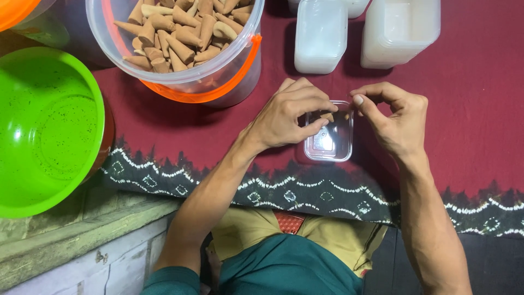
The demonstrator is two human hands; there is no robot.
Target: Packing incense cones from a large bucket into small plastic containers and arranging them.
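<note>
A small clear plastic box [329,143] sits on the dark red cloth [469,98] in front of me. My left hand [286,117] curls over its left rim, fingers pinching a small brown cone [327,116] just above the box. On the box's right side, my right hand [396,117] hovers with thumb and forefinger nearly touching at the far corner. Whether it holds anything is hidden. A clear bucket with an orange band [218,87], full of brown cones [180,33], stands at the upper left of the box.
A bright green bowl [49,131] sits at the left on a stone ledge [82,235]. Two stacks of clear plastic boxes [321,35] [401,30] stand beyond the small box. The cloth's patterned black-and-white hem [305,191] hangs over the near edge above my lap.
</note>
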